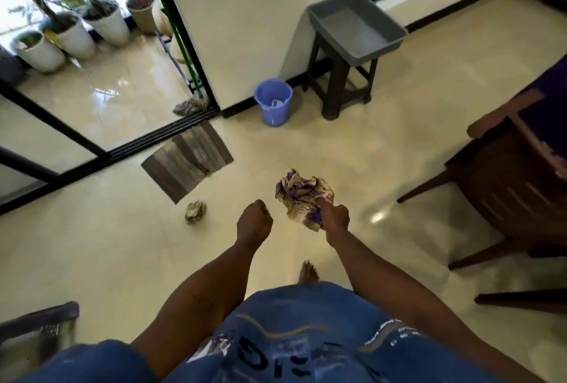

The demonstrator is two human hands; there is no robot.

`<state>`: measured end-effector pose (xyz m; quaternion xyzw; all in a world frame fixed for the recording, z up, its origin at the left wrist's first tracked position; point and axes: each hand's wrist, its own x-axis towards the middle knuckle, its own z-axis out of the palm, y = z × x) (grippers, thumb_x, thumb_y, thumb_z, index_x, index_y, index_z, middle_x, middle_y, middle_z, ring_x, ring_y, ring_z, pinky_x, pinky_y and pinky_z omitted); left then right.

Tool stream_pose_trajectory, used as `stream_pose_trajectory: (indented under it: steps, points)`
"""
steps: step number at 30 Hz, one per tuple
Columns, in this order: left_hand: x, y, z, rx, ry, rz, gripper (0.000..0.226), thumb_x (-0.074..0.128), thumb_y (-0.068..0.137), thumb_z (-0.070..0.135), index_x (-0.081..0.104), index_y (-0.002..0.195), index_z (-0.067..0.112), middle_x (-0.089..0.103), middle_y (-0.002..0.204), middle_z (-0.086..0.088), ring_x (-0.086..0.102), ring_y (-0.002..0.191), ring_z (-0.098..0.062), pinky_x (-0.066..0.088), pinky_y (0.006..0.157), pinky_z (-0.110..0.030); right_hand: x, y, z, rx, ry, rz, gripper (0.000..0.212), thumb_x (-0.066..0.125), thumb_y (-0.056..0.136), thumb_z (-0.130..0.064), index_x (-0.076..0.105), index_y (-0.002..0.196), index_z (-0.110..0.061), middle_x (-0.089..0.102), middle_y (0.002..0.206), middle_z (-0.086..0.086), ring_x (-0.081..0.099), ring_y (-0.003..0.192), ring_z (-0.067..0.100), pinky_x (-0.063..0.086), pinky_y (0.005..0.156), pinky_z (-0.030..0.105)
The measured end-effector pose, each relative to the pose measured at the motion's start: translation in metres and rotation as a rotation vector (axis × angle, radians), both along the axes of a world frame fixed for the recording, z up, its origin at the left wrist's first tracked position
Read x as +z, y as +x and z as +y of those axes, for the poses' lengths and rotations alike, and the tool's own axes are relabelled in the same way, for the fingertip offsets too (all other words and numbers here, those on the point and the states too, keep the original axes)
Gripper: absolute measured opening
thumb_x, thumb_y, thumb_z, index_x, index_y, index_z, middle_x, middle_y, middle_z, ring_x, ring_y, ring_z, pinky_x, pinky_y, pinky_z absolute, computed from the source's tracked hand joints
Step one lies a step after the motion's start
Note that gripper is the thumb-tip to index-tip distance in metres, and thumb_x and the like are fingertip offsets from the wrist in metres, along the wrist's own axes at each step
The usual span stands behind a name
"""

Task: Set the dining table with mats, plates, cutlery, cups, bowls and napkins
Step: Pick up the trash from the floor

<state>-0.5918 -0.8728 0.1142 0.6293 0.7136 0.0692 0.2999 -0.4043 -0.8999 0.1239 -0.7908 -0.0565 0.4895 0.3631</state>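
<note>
Right hand (335, 217): fingers curled tight around a crumpled napkin (302, 195), cream with purple print. Thumb pressed into the wad from above; bulk of the napkin bulging out forward and left of the fist, a fold hanging below it. Held in the air over the floor (383, 149), touching nothing else.

Left hand (254, 220): fingers curled into a loose fist, nothing visible in it. Just left of the right hand, apart from the napkin, at about the same height.

Second crumpled wad (195, 211), smaller and paler, lying on the floor left of the left hand, well apart from both hands. Near it, farther forward, a grey striped mat (187, 161) by the sliding-door track.

Bare foot (308, 272) on the floor below the hands; blue printed garment (300, 336) filling the bottom of view.

Farther out: blue bucket (273, 101) against the wall, something white inside. Dark stool (343, 82) right of it, carrying a grey tray (357, 25) that overhangs the seat. Wooden chair (503, 186) at right edge, purple cloth (549, 106) behind it. Another dark chair part (40, 321) at bottom left.

Beyond the glass door at left: row of potted plants (73, 32) and a mop (190, 105) with a green handle leaning at the frame.
</note>
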Motion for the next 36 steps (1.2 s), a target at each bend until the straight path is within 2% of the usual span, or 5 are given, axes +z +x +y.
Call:
stream_pose_trajectory:
  steps: [5, 14, 25, 32, 36]
  points:
    - [0.012, 0.019, 0.107, 0.032, 0.059, -0.014, 0.013, 0.047, 0.092, 0.016, 0.059, 0.096, 0.014, 0.066, 0.100, -0.008, 0.061, 0.093, -0.033, 0.045, 0.071, -0.035, 0.016, 0.019, 0.116, -0.008, 0.050, 0.018, 0.080, 0.084, 0.068, -0.033, 0.044, 0.129, 0.000, 0.058, 0.118, 0.017, 0.062, 0.103, 0.036, 0.055, 0.085, 0.047]
    - [-0.017, 0.025, 0.323, -0.031, -0.014, 0.062, 0.019, 0.048, 0.088, 0.014, 0.063, 0.098, 0.010, 0.068, 0.104, -0.011, 0.062, 0.094, -0.032, 0.048, 0.071, -0.034, 0.001, 0.036, 0.324, -0.072, 0.070, 0.218, 0.042, 0.078, 0.076, -0.008, 0.059, 0.110, 0.007, 0.067, 0.097, 0.020, 0.063, 0.061, 0.026, 0.047, 0.037, 0.028]
    - [0.005, 0.035, 0.574, -0.124, -0.117, 0.079, 0.016, 0.046, 0.089, 0.017, 0.060, 0.092, 0.012, 0.065, 0.103, -0.010, 0.061, 0.092, -0.030, 0.049, 0.071, -0.034, 0.019, 0.040, 0.555, -0.100, 0.064, 0.144, 0.036, 0.079, 0.079, -0.016, 0.062, 0.107, 0.000, 0.067, 0.105, 0.012, 0.062, 0.088, 0.027, 0.048, 0.061, 0.030]
    - [-0.016, 0.053, 0.677, -0.140, -0.203, 0.119, 0.019, 0.045, 0.092, 0.020, 0.061, 0.099, 0.012, 0.064, 0.110, -0.011, 0.061, 0.100, -0.031, 0.048, 0.077, -0.035, -0.161, 0.080, 0.682, -0.070, -0.039, 0.156, 0.090, 0.085, 0.036, -0.052, 0.064, 0.110, -0.004, 0.072, 0.096, 0.011, 0.072, 0.082, 0.031, 0.060, 0.077, 0.049]
    - [-0.023, 0.065, 0.730, -0.072, -0.240, 0.116, 0.021, 0.046, 0.093, 0.021, 0.062, 0.101, 0.010, 0.065, 0.112, -0.012, 0.061, 0.101, -0.032, 0.048, 0.077, -0.036, -0.074, 0.066, 0.740, -0.038, -0.095, 0.118, 0.069, 0.082, 0.061, -0.038, 0.059, 0.112, 0.000, 0.067, 0.104, 0.015, 0.068, 0.092, 0.034, 0.058, 0.083, 0.046]
